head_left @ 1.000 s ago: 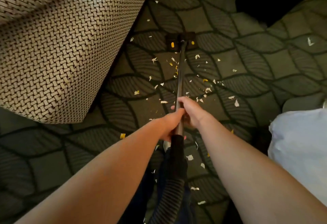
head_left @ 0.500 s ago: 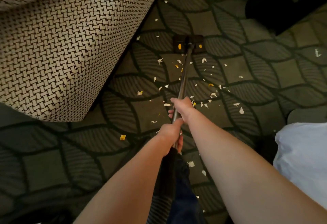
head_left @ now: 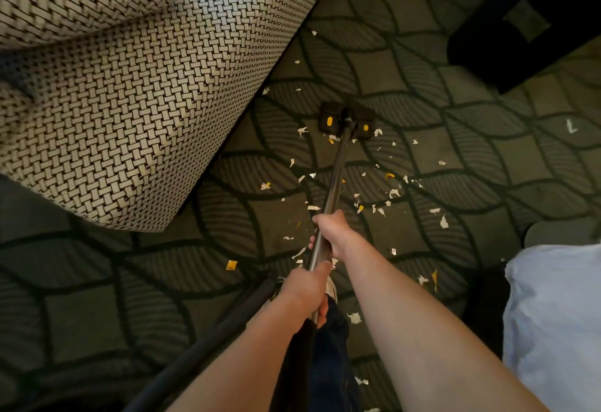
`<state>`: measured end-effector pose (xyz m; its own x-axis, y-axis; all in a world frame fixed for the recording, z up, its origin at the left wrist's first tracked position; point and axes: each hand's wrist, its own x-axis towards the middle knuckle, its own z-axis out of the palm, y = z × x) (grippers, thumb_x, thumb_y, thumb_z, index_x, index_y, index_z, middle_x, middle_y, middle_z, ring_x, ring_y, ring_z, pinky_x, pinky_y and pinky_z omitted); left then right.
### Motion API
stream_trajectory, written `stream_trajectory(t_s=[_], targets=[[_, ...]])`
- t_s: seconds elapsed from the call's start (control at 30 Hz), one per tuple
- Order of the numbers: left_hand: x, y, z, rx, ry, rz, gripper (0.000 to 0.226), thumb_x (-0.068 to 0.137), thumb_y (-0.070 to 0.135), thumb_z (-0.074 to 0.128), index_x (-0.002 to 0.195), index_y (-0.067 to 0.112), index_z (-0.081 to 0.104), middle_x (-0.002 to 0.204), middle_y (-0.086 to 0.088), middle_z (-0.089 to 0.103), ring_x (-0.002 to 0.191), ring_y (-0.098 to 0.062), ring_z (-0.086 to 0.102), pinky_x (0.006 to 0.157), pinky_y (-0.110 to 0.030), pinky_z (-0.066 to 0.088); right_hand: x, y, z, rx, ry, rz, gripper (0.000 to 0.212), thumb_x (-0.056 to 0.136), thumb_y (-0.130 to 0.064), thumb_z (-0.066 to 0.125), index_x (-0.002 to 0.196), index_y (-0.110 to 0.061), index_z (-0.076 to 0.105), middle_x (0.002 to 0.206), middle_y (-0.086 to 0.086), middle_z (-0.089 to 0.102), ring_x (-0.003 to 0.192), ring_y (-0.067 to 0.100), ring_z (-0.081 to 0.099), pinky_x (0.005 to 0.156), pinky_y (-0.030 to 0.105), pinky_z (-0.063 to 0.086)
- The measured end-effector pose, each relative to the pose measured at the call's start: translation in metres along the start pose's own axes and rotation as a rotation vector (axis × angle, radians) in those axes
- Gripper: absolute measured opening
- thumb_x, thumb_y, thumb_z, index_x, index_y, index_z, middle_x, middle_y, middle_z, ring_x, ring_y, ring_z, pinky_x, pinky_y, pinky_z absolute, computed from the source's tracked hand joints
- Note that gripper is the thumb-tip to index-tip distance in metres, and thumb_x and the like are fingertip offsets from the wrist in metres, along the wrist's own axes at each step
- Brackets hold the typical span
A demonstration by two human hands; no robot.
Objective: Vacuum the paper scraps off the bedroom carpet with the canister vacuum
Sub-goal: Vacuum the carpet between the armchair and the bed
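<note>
We hold the vacuum tube (head_left: 335,177) w/ both hands, centre of frame. The right hand (head_left: 331,232) wraps the metal tube higher up. The left hand (head_left: 309,288) wraps it just below, next to the black handle end. Both grips are closed round the tube, fingers curled.

Tube long axis: runs from lower centre up to the floor head (head_left: 346,120) at upper centre, top leaning slightly right. The head points away from us and rests on the carpet (head_left: 455,167), its wide side across the tube axis. The right hand is nearer the head.

Paper scraps (head_left: 393,193): most lie between head and hands, esp. right of the tube. A few lie left of it and beyond the head.

Next move, our judgement: draw the head back along the tube axis, then shift right. The hose (head_left: 208,343) trails to lower left. The woven chair (head_left: 146,102), upper left, limits swing that way.
</note>
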<state>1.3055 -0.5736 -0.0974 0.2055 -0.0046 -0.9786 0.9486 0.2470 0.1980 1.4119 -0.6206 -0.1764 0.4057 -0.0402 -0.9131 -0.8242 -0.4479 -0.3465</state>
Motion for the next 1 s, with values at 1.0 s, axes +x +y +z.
stream_trajectory(t_s=[1.0], targets=[[-0.037,-0.073,0.098,-0.119,0.081,0.048,0.040,0.096,0.046,0.044,0.094,0.008,0.055,0.052,-0.001,0.049,0.037,-0.014,0.044,0.040,-0.022,0.039,-0.063,0.088,-0.076,-0.005,-0.168,-0.031,0.069,0.101,-0.015,0.046,0.155,-0.038,0.009,0.133,0.018,0.048,0.095,0.031,0.063,0.068,0.041,0.060]])
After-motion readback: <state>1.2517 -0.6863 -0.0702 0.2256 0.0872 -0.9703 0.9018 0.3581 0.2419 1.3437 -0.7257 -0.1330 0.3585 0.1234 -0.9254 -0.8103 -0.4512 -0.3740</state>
